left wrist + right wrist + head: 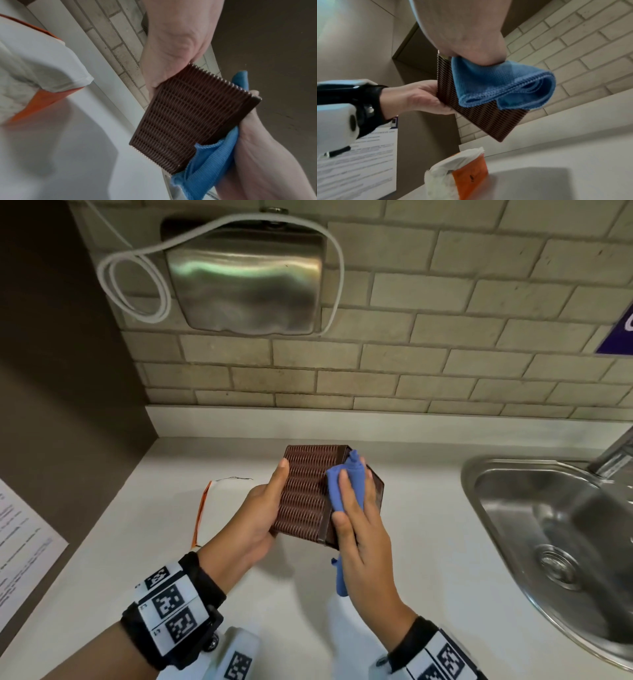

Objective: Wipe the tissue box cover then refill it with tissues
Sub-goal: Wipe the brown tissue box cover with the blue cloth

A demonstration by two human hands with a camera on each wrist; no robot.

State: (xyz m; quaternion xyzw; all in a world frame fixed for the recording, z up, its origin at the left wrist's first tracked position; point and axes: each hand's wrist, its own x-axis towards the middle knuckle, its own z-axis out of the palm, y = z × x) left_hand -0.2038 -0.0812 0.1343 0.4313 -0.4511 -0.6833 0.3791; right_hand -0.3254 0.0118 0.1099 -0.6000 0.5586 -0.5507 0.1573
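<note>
Grips the tissue box cover above the tabletop in the curled left hand, presses a blue cloth, pinched in the right hand, to its side, seemingly mid-wipe, with refilling from the tissue pack not yet begun.

open counter between tissue pack and sink.
</note>
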